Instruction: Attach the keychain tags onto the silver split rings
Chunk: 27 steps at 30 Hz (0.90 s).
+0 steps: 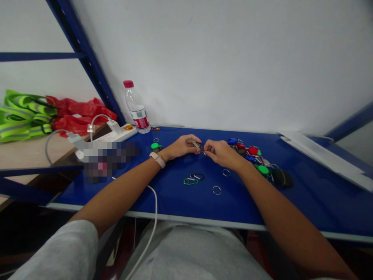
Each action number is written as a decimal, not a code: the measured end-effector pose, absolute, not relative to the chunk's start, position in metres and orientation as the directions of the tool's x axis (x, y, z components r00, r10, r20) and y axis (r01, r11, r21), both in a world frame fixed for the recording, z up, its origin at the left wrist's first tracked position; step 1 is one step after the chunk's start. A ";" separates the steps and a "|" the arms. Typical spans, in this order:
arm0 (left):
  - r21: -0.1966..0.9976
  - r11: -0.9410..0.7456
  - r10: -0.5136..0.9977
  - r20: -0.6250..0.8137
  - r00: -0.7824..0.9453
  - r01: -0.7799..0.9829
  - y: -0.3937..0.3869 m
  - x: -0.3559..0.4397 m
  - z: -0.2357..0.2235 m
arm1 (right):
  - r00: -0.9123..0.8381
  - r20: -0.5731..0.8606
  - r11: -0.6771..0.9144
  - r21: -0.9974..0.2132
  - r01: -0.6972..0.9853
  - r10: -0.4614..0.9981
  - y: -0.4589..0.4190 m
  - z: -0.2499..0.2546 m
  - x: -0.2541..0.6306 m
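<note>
1. A small metal clip (pixel 197 145), too small to make out in detail, is held above the blue tabletop (pixel 294 206).
2. The left hand (pixel 182 147) and right hand (pixel 223 153) are curled into tight pinches, gripping the clip from either side.
3. A heap of coloured key tags (pixel 247 151) lies just beyond the right hand.
4. A green key tag (pixel 155 146) lies left of the left hand.
5. Two carabiners (pixel 193 178) and a split ring (pixel 216 190) lie nearer the table edge, apart from the hands.
6. A water bottle (pixel 136 107) and power strip (pixel 116 134) stand far left.
</note>
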<state>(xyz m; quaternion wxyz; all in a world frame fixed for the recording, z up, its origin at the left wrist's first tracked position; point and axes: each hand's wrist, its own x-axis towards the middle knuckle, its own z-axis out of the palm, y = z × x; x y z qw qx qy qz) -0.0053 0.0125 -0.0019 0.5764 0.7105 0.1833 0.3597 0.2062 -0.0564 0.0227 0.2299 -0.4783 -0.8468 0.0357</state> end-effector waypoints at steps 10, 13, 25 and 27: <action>0.952 -0.264 0.685 0.297 0.665 -0.153 0.014 -0.004 -0.004 | -0.438 0.411 0.578 -0.327 0.748 0.800 -0.055 0.020 0.204; 0.952 -0.266 0.685 0.299 0.664 -0.153 0.015 -0.004 -0.005 | -0.434 0.428 0.589 -0.354 0.726 0.793 -0.054 0.019 0.204; 0.958 -0.254 0.679 0.275 0.681 -0.134 0.016 -0.002 -0.007 | -0.483 0.476 0.663 -0.352 0.661 0.735 -0.057 0.023 0.202; 0.959 -0.253 0.677 0.272 0.684 -0.130 0.015 -0.002 -0.006 | -0.482 0.478 0.663 -0.353 0.660 0.734 -0.057 0.023 0.202</action>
